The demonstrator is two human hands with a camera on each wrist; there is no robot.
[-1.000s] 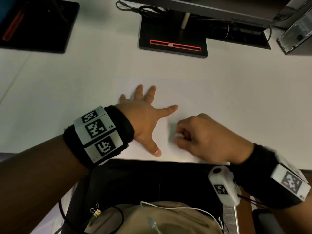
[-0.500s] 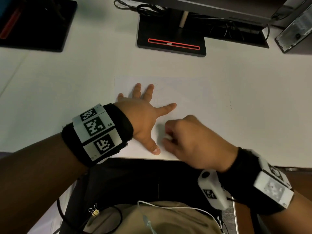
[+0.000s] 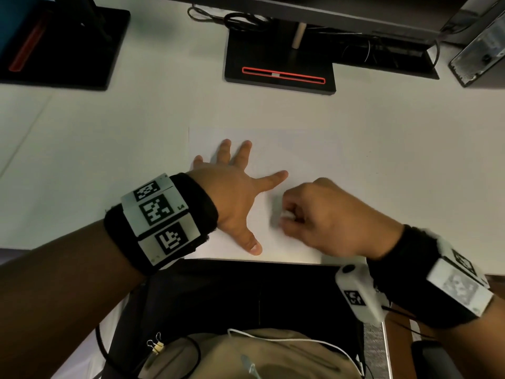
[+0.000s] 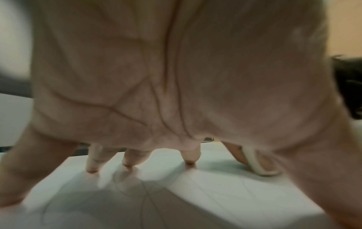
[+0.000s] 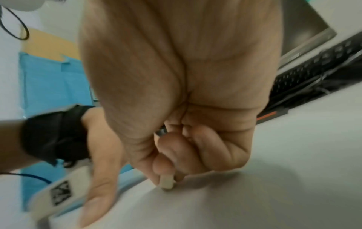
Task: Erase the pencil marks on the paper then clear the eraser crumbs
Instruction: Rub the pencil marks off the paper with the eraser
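paper (image 3: 300, 160) sits at the near edge of the white desk (image 3: 109, 138), its front edge flush with the desk lip; bare desk to the left, right and behind it up to the black monitor base (image 3: 280, 64)
left hand (image 3: 235, 192) flat on the paper's left half, fingers straight and spread, thumb near the front edge
right hand (image 3: 322, 217) curled, pinching a small white eraser (image 3: 287, 214) between thumb and fingers, eraser tip touching the paper just right of the left thumb
paper looks near blank from the head view; faint thin pencil lines (image 4: 145, 195) show under the left palm in the left wrist view
most of the eraser is hidden inside the fingers; wrist views blurred, crumbs can't be made out
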